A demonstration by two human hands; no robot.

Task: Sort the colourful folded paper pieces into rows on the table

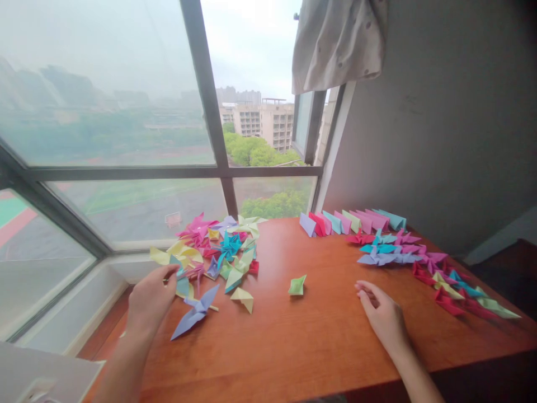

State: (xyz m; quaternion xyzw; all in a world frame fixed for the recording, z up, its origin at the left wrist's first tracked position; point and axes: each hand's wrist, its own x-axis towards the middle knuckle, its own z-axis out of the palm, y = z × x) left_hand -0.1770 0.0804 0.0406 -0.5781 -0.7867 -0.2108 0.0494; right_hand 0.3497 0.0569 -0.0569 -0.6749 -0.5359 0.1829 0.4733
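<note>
My left hand [150, 295] is closed in a pinch at the left edge of a colourful pile of folded paper. Its fingertips are on a light blue folded paper piece [183, 284], whose full shape is partly hidden by the hand and pile. Just right of it lies a lavender folded paper piece with long points [196, 311]. A pale yellow folded piece [243, 299] and a small green folded piece [297, 285] lie on the table further right. My right hand [381, 313] is low over the wooden table [319, 341], fingers loosely curled and apart, holding nothing.
Pinwheels, such as a pink one [198, 228], fill the pile by the window [268, 172]. Folded paper cards [352, 221] stand in a row at the back right. Paper cranes [380, 256] and red folded boats [448, 302] line the right edge, near a grey wall [423, 140].
</note>
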